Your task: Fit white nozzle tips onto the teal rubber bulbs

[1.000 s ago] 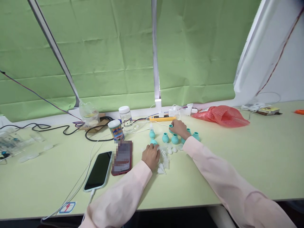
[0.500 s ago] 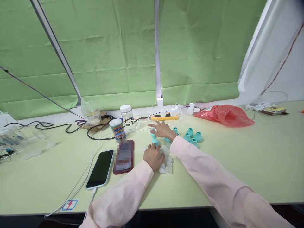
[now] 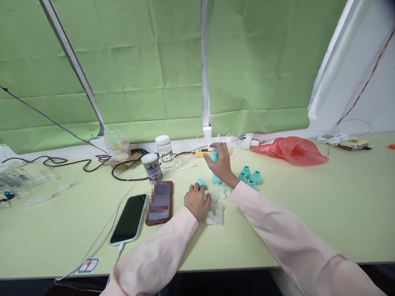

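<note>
My right hand [image 3: 220, 165] is raised above the table, its thumb and fingers closed around a small teal funnel-shaped piece [image 3: 214, 155]. My left hand [image 3: 196, 201] rests low on the table with bent fingers and the thumb apart, beside a heap of translucent white bits [image 3: 215, 214]. Just beyond its fingertips lies a rounded teal piece [image 3: 200, 182]; whether they touch it I cannot tell. Another teal piece [image 3: 216, 179] sits under my right hand, partly covered. Several teal funnel-shaped pieces [image 3: 256, 177] stand grouped to the right of my right wrist.
Left of my hands lie a red-cased phone [image 3: 159, 203] and a white-cased phone [image 3: 128, 219] on a cable. Behind them stand a labelled can [image 3: 152, 167] and a clear jar [image 3: 164, 149]. A yellow power strip [image 3: 200, 152] and red bubble wrap [image 3: 290, 150] lie along the back.
My right hand has lifted a teal piece from near my left hand and moved it up and right. My left hand has stayed almost in place.
</note>
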The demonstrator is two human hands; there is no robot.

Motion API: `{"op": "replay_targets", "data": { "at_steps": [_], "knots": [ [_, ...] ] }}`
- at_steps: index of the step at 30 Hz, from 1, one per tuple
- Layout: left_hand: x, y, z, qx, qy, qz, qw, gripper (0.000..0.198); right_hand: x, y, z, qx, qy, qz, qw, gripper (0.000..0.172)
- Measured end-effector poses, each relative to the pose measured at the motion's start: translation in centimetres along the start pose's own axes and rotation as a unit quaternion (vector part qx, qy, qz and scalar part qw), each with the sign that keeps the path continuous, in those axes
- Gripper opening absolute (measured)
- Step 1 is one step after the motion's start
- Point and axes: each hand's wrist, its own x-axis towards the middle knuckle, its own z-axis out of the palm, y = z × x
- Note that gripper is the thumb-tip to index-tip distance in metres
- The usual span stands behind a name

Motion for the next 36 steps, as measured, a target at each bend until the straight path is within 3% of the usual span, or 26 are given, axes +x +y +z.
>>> {"op": "replay_targets", "data": {
  "at_steps": [2, 4, 6, 9, 14, 19, 21, 22, 25, 28, 32, 36],
  "knots": [
    [0.0, -0.1, -0.3, -0.034, 0.026, -0.007, 0.999, 0.023, -0.9, -0.1, -1.2, 0.048, -0.01, -0.029, 0.998, 0.02],
    [0.1, -0.3, -0.7, -0.108, 0.055, -0.013, 0.993, 0.023, -2.5, 0.2, -2.3, 0.072, -0.106, -0.09, 0.988, 0.02],
    [0.2, -0.7, -1.0, -0.217, 0.081, -0.018, 0.973, 0.028, -4.5, 0.7, -3.2, 0.059, -0.232, -0.163, 0.957, 0.019],
    [0.3, -1.1, -1.3, -0.336, 0.093, -0.012, 0.937, 0.034, -7.4, 1.2, -3.9, 0.026, -0.33, -0.224, 0.917, 0.02],
    [0.7, -0.8, -0.4, -0.381, 0.008, 0.01, 0.925, 0.044, -9.8, 0.4, -4.1, -0.007, -0.352, -0.255, 0.9, 0.019],
    [1.4, -1.0, 0.3, -0.57, -0.126, -0.086, 0.808, 0.049, -10.1, 0.2, -3.9, 0.002, -0.321, -0.273, 0.907, 0.022],
    [1.6, -1.3, 0.1, -0.588, -0.13, -0.101, 0.792, 0.049, -10.0, 0.6, -3.9, 0.009, -0.288, -0.285, 0.914, 0.022],
    [1.6, -1.4, -0.1, -0.573, -0.103, -0.102, 0.807, 0.05, -10.0, 0.9, -4.0, 0.017, -0.272, -0.285, 0.919, 0.024],
    [1.6, -1.8, -0.3, -0.414, 0.028, -0.076, 0.907, 0.046, -9.5, 1.3, -4.4, 0.044, -0.242, -0.264, 0.932, 0.032],
    [1.6, -2.2, 0.1, -0.213, 0.05, -0.047, 0.975, 0.03, -8.8, 1.3, -4.8, 0.04, -0.252, -0.227, 0.94, 0.039],
    [1.7, -2.5, 0.9, -0.104, 0.006, -0.044, 0.994, 0.018, -8.6, 1.3, -4.4, 0.06, -0.205, -0.162, 0.964, 0.043],
    [1.5, -2.3, 0.6, -0.1, 0.045, -0.028, 0.994, 0.014, -9.0, 1.8, -3.3, 0.077, -0.128, -0.094, 0.984, 0.031]
  ]
}}
